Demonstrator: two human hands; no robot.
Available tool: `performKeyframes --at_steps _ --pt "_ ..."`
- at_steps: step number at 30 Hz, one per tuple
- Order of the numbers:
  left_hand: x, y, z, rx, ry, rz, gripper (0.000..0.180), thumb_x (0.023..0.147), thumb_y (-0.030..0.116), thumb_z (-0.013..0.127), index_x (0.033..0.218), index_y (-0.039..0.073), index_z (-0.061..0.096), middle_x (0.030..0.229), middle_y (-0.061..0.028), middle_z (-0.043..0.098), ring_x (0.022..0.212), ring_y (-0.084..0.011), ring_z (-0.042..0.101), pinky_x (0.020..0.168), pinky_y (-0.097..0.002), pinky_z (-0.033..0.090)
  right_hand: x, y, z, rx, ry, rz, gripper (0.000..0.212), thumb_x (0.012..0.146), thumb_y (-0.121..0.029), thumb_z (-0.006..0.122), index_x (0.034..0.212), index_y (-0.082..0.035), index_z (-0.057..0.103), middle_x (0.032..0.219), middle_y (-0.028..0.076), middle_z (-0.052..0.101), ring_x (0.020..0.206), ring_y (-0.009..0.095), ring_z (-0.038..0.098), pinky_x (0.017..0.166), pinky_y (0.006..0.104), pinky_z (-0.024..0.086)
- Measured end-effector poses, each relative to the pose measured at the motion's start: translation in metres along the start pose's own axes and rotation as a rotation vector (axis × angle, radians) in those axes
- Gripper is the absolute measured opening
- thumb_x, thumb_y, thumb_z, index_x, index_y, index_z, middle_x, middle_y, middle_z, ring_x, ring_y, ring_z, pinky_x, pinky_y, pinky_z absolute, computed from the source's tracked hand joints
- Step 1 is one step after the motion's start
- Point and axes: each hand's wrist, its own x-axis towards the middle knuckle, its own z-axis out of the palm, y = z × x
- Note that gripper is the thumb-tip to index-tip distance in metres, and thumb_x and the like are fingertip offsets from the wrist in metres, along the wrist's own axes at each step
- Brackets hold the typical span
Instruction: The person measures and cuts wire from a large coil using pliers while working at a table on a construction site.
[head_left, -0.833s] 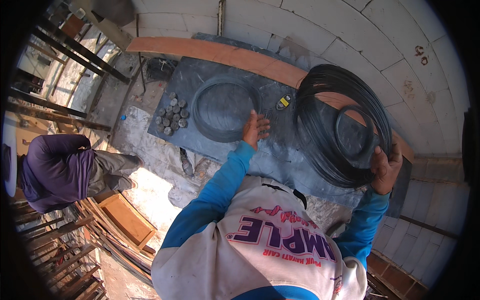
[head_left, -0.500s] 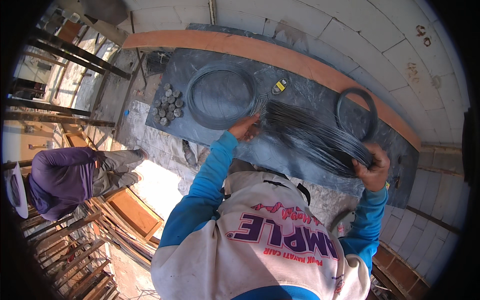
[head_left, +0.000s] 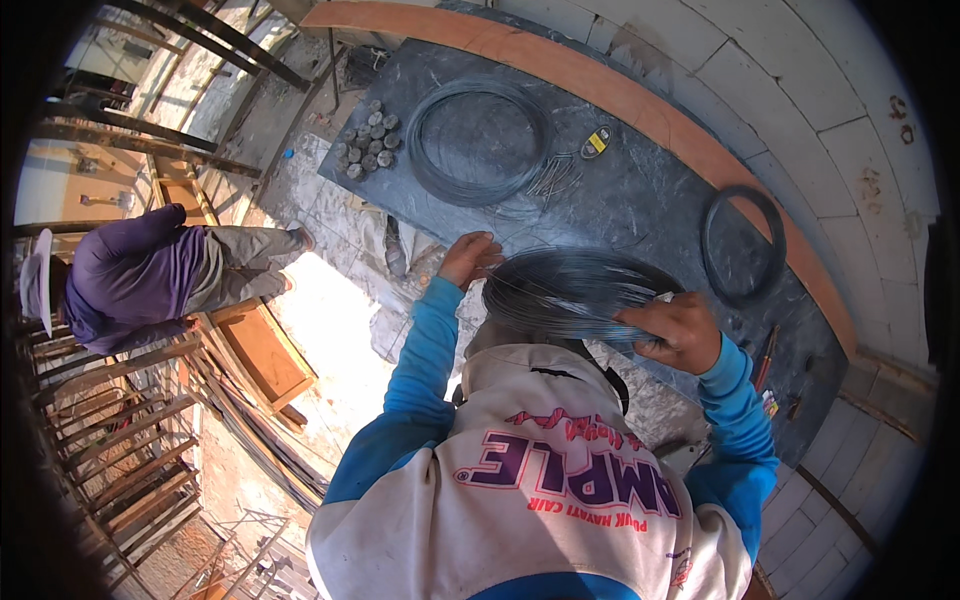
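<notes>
A bundle of thin dark wire (head_left: 570, 290), looped into a flattened coil, hangs over the table's near edge in front of my body. My right hand (head_left: 680, 332) is closed round its right end, thumb and fingers gripping the strands. By the coil's left end is my left hand (head_left: 470, 260), its fingers curled together; whatever they pinch, if anything, is too fine to make out. Beyond it, a larger round coil of wire (head_left: 415, 145) lies flat on the dark table (head_left: 640, 200). Several short bent wire pieces (head_left: 555, 178) lie beside that coil.
Several small grey round blocks (head_left: 368, 142) cluster at the table's left. A yellow-and-black tape measure (head_left: 596, 142) lies near the middle, a smaller wire coil (head_left: 712, 240) and pliers-like tool (head_left: 768, 358) to the right. An orange-brown board (head_left: 640, 90) lines the back. Another person (head_left: 140, 270) stands left.
The wire bundle has come leftward and closer to my body, from a stretched shape into a rounder coil. My right hand moved left with it; my left hand shifted slightly left.
</notes>
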Motion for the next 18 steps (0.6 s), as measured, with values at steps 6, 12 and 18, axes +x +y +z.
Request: performKeyframes --at_steps 6,12,18 --pt "-0.085 -0.075 -0.063 0.102 0.151 -0.093 0.042 0.093 0.031 0.058 0.123 0.003 0.05 0.11 -0.0115 0.064 0.096 -0.0212 0.063 0.077 -0.0355 0.054 -0.041 0.013 0.043 -0.097 -0.113 0.013 0.056 0.06 -0.014 0.078 0.114 -0.012 0.063 0.072 0.006 0.062 0.054 0.023 0.061 0.05 0.0348 0.049" --pt "-0.195 -0.137 0.002 0.192 -0.374 0.081 0.059 0.088 0.035 0.066 0.134 0.005 0.046 0.131 -0.0093 0.054 0.123 -0.0206 0.049 0.102 -0.039 0.038 -0.067 0.013 0.059 0.027 -0.092 -0.036 0.054 0.064 -0.016 0.077 0.115 -0.014 0.061 0.073 0.008 0.063 0.058 0.025 0.063 0.053 0.0367 0.051" --pt "-0.221 -0.146 0.194 -0.9 -0.092 0.555 0.072 0.085 0.046 0.066 0.137 0.005 0.037 0.127 -0.0138 0.053 0.121 -0.0269 0.049 0.107 -0.0429 0.034 -0.094 0.0 0.092 0.055 -0.256 -0.133 0.054 0.072 -0.021 0.072 0.123 -0.014 0.054 0.069 0.01 0.064 0.055 0.029 0.063 0.049 0.0384 0.051"
